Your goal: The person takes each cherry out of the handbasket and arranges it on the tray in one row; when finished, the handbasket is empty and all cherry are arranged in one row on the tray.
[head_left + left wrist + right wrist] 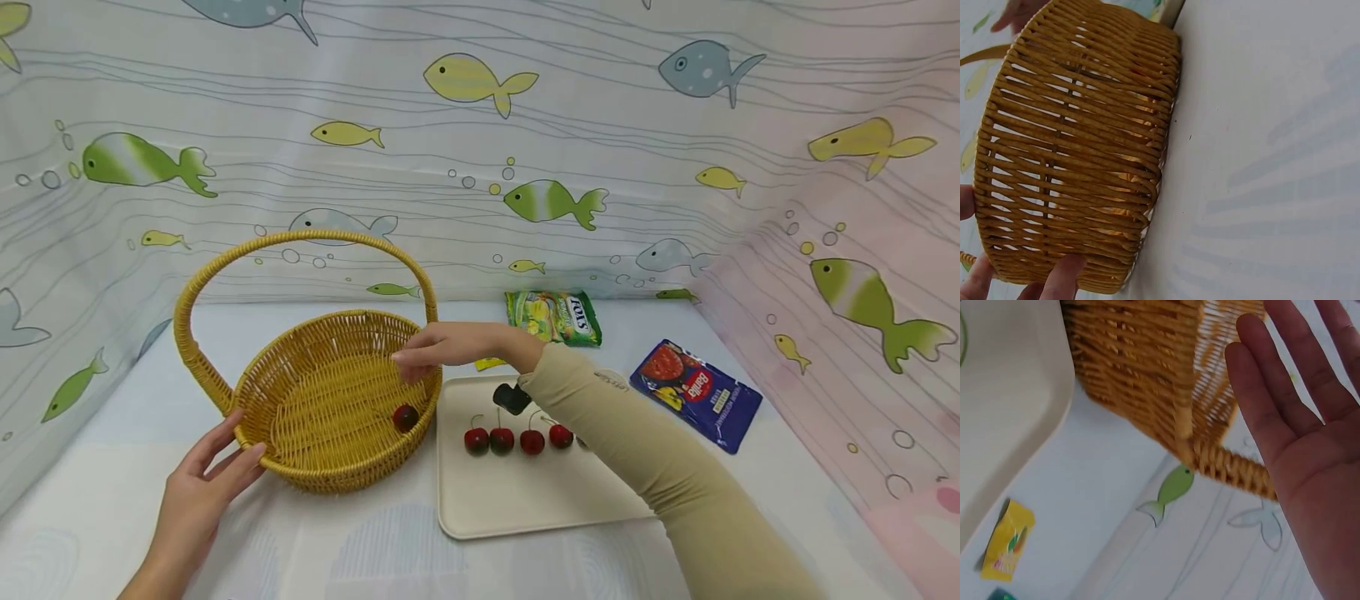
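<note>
A yellow-brown wicker basket (pixel 330 477) with a tall arched handle stands on the left. My left hand (pixel 198 492) grips its near-left rim; in the left wrist view, fingertips (pixel 1065 278) lie against the woven outer wall. One dark red cherry (pixel 406 418) lies inside the basket at its right side. Above the basket's right part hovers my right hand (pixel 442 346), holding nothing; the right wrist view shows its palm and straight fingers (pixel 1300 369). Several stemmed cherries (pixel 532 442) lie in a row on a cream tray (pixel 510 504), partly hidden by my right sleeve.
Behind the tray lies a green FOX'S candy bag (pixel 562 317). A small yellow packet (pixel 1010 540) lies beside the tray's far edge. Right of the tray is a blue Barilla pouch (pixel 697 393). A fish-patterned sheet (pixel 450 150) backs the white table.
</note>
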Demonstrator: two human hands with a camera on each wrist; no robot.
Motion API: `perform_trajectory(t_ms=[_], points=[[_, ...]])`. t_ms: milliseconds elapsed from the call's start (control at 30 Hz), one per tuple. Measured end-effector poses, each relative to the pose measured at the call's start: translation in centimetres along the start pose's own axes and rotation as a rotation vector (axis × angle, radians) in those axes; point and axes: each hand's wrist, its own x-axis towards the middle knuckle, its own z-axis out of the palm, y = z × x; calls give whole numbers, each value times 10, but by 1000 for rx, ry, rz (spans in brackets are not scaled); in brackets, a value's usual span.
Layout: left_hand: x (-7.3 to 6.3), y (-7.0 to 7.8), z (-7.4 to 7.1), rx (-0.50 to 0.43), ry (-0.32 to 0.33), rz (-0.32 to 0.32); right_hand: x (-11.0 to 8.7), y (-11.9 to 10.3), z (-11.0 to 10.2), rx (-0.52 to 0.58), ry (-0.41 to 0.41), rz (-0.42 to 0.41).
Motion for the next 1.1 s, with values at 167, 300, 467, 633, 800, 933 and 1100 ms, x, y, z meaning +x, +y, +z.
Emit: perform_trajectory(t_ms=[167, 300, 467, 633, 800, 933, 1100], points=[[-4, 4, 1, 11, 4, -20, 27, 1, 8, 16, -64, 128], [-5, 6, 2, 16, 3, -29, 44, 1, 14, -3, -137, 252], [-5, 6, 3, 21, -2, -12, 61, 0, 21, -92, -252, 378], [-4, 4, 3, 3, -16, 20, 76, -7, 25, -121, -233, 297], [-3, 4, 6, 14, -20, 27, 86, -17, 14, -221, -59, 159], [-3, 4, 5, 27, -8, 5, 100, -17, 8, -259, -12, 155], [-4, 5, 3, 33, -2, -9, 118, -12, 15, -181, -135, 249]])
